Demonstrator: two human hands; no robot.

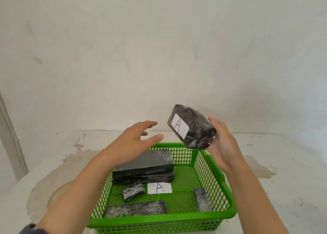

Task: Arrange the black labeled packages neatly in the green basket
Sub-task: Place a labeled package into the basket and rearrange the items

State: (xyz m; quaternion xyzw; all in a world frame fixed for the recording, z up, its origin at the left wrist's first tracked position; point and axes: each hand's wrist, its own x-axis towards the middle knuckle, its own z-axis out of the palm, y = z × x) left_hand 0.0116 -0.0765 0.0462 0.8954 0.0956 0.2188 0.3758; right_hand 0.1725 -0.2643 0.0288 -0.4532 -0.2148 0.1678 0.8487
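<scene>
A green basket (215, 177) of open mesh is seen with five black wrapped packages inside. Two long flat ones (144, 164) are stacked at 10 o'clock, a small one (133, 190) lies tilted near the centre, a long one (136, 209) lies at 7 o'clock, and a narrow one (202, 199) at 4 o'clock. A sixth package (192, 126), labelled "A", is held tilted above the 1 o'clock corner.

1. The counter (276, 177) in front of me is whitish, with brownish stains to the left and right, and it runs back to a pale wall.
2. Only the green basket (215, 176) sits directly on it, near the front edge, in the middle.
</scene>
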